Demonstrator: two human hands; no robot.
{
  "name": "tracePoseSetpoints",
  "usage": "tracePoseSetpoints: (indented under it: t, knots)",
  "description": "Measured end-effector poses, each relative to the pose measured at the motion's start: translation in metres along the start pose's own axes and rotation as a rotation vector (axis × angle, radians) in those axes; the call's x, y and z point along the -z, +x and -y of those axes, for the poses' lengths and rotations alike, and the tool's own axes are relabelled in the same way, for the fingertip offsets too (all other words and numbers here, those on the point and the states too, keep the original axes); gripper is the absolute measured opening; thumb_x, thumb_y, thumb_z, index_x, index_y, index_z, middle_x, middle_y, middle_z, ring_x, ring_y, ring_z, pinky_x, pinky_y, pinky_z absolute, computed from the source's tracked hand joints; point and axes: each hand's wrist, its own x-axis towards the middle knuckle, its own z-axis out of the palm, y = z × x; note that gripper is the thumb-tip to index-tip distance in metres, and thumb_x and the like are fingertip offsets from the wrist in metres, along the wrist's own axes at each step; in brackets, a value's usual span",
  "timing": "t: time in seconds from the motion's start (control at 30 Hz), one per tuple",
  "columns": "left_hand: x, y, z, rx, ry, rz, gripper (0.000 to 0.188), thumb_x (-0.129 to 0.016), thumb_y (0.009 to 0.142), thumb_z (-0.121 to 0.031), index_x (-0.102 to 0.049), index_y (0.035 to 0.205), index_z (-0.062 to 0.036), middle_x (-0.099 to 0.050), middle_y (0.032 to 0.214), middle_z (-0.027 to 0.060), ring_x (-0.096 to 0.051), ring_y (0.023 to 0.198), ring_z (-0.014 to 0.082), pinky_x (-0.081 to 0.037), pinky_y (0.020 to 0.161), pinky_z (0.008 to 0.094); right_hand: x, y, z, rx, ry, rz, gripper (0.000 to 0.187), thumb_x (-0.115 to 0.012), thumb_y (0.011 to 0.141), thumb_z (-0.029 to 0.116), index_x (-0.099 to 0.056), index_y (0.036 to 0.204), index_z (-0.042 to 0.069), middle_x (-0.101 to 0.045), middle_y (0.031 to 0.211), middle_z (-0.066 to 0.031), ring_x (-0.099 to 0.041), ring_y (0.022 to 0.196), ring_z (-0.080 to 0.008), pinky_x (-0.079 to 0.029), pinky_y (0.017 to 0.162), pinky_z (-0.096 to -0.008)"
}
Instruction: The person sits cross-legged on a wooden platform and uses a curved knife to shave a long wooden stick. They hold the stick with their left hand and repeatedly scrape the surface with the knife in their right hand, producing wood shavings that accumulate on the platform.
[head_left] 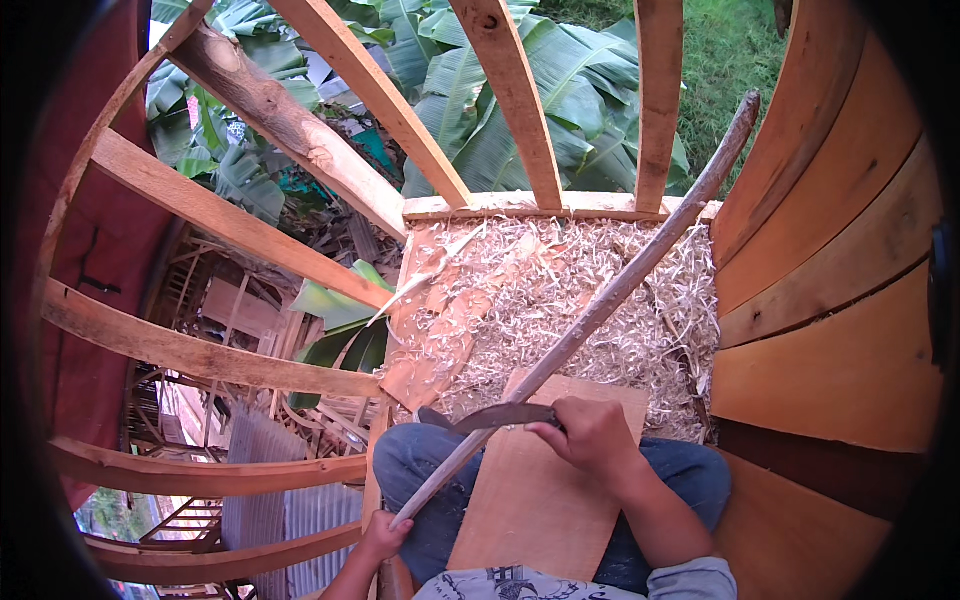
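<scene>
A long, slightly bent wooden pole (620, 290) slants from my lower left up to the far right, crossing over my lap. My left hand (384, 536) is closed round its near end. In my right hand (592, 436) is a dark curved knife (500, 417), gripped at the handle. Its blade lies across the pole above my left knee and its tip points left. A flat wooden board (540, 490) rests on my lap beneath the pole and the knife.
Pale curled wood shavings (560, 300) cover much of the floor ahead. Wooden slats (210, 360) form a railing on the left and front, with banana leaves (480, 90) beyond. A plank wall (830, 350) rises close on the right. Corrugated sheets (260, 470) lie below left.
</scene>
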Motion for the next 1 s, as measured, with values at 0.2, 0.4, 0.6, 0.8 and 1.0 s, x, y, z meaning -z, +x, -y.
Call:
tracePoseSetpoints:
  t: [0.2, 0.4, 0.6, 0.8, 1.0]
  knots:
    - [-0.002, -0.003, -0.009, 0.024, 0.058, -0.035, 0.056, -0.060, 0.084, -0.041, -0.042, 0.050, -0.0014, -0.036, 0.045, 0.0025, -0.037, 0.045, 0.0095, -0.032, 0.042, 0.0321, 0.021, 0.003, -0.027, -0.323, 0.067, -0.235, 0.038, -0.064, 0.085, 0.036, -0.055, 0.066, 0.004, -0.053, 0.055, -0.0127, -0.055, 0.048, -0.0319, -0.042, 0.044, -0.0395]
    - [-0.004, -0.002, 0.005, -0.005, -0.042, -0.016, 0.054, -0.060, 0.085, -0.039, -0.043, 0.050, -0.0010, -0.036, 0.045, 0.0010, -0.037, 0.045, 0.0087, -0.031, 0.042, 0.0316, -0.002, 0.001, -0.003, -0.048, 0.007, -0.097, 0.041, -0.063, 0.084, 0.039, -0.056, 0.067, 0.003, -0.054, 0.057, -0.0141, -0.057, 0.050, -0.0316, -0.043, 0.045, -0.0385]
    - [-0.005, -0.005, -0.014, 0.023, 0.069, -0.057, 0.052, -0.061, 0.085, -0.037, -0.042, 0.050, -0.0023, -0.036, 0.046, -0.0003, -0.036, 0.046, 0.0083, -0.030, 0.042, 0.0316, 0.014, 0.002, -0.027, -0.289, 0.107, -0.238, 0.041, -0.063, 0.084, 0.038, -0.055, 0.066, 0.003, -0.055, 0.057, -0.0130, -0.056, 0.049, -0.0310, -0.043, 0.045, -0.0381]
    - [-0.005, -0.004, -0.014, -0.001, -0.015, -0.049, 0.052, -0.061, 0.085, -0.035, -0.044, 0.051, -0.0008, -0.036, 0.044, 0.0025, -0.036, 0.045, 0.0094, -0.032, 0.042, 0.0323, -0.003, -0.002, -0.003, 0.085, -0.085, -0.017, 0.039, -0.066, 0.082, 0.039, -0.055, 0.066, 0.005, -0.054, 0.055, -0.0100, -0.056, 0.048, -0.0284, -0.042, 0.044, -0.0369]
    - [-0.007, -0.004, -0.015, -0.025, 0.082, -0.081, 0.052, -0.062, 0.085, -0.036, -0.044, 0.051, -0.0017, -0.036, 0.045, 0.0021, -0.037, 0.046, 0.0090, -0.032, 0.042, 0.0325, 0.016, 0.006, -0.031, -0.278, 0.131, -0.340, 0.039, -0.067, 0.082, 0.037, -0.054, 0.064, 0.004, -0.053, 0.055, -0.0122, -0.055, 0.047, -0.0296, -0.042, 0.043, -0.0386]
